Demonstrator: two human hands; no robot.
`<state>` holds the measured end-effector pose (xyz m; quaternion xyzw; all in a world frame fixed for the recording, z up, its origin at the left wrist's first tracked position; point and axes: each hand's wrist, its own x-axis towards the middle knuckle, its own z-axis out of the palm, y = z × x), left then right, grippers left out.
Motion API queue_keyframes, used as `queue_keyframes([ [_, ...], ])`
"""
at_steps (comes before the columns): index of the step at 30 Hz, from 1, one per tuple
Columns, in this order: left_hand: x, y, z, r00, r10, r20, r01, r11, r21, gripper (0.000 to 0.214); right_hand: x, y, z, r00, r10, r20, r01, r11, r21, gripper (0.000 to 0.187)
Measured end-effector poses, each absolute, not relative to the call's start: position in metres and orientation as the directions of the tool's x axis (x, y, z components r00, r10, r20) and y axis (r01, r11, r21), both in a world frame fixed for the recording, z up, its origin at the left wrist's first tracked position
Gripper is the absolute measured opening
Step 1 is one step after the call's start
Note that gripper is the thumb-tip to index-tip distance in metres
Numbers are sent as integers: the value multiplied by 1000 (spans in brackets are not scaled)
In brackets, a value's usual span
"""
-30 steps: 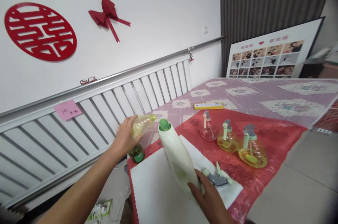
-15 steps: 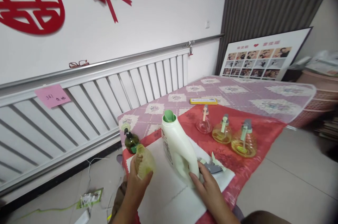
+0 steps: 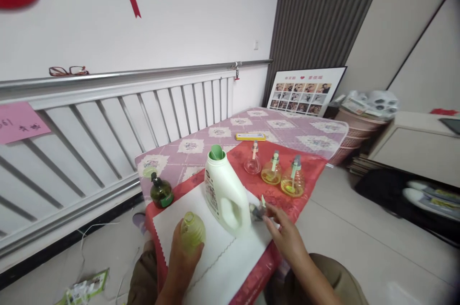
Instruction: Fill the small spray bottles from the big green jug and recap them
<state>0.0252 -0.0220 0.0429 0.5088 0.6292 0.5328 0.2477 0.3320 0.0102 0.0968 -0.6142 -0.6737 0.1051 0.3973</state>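
Note:
My left hand (image 3: 185, 252) is wrapped around a small yellow-green translucent bottle (image 3: 193, 230), whose neck is uncapped and points up. Beside it, a large white detergent jug (image 3: 224, 190) with a green spout stands upright on a white cloth (image 3: 215, 266), touched by neither hand. To the right of the jug, the thumb and fingers of my right hand (image 3: 283, 228) close on a grey and green trigger spray head (image 3: 258, 211), partly hidden by the fingers. A dark green pump bottle (image 3: 161, 192) stands at the cloth's left corner.
Three clear spray bottles, one nearly colourless (image 3: 252, 163) and two with yellow liquid (image 3: 271, 171) (image 3: 292, 182), stand on the red cloth (image 3: 309, 166). Behind them lies a yellow-edged flat case (image 3: 250, 136). A white radiator (image 3: 172, 108) runs along the wall.
My right hand has let go of the jug's handle and moved to the spray head. The jug now stands upright. The left hand has lowered the small bottle. The view has swung right.

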Motion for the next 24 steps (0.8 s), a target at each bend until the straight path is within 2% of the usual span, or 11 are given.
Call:
queue_keyframes([
  [4, 28, -21, 42, -373, 890, 263, 353, -126, 927, 82, 354, 17, 103, 95, 924, 370, 820, 138, -555, 39],
  [9, 29, -18, 36, -392, 875, 284, 334, -153, 930, 89, 348, 23, 110, -24, 962, 273, 909, 135, -394, 36],
  [15, 27, -19, 39, -367, 882, 294, 323, -176, 930, 89, 332, 33, 112, -106, 987, 118, 964, 131, -232, 63],
  [19, 22, -20, 42, -317, 906, 280, 352, -162, 922, 85, 328, 40, 109, -162, 986, 27, 970, 164, -181, 71],
  [24, 20, -22, 45, -276, 915, 296, 406, -169, 898, 83, 330, 46, 107, -215, 976, 38, 962, 218, -165, 63],
])
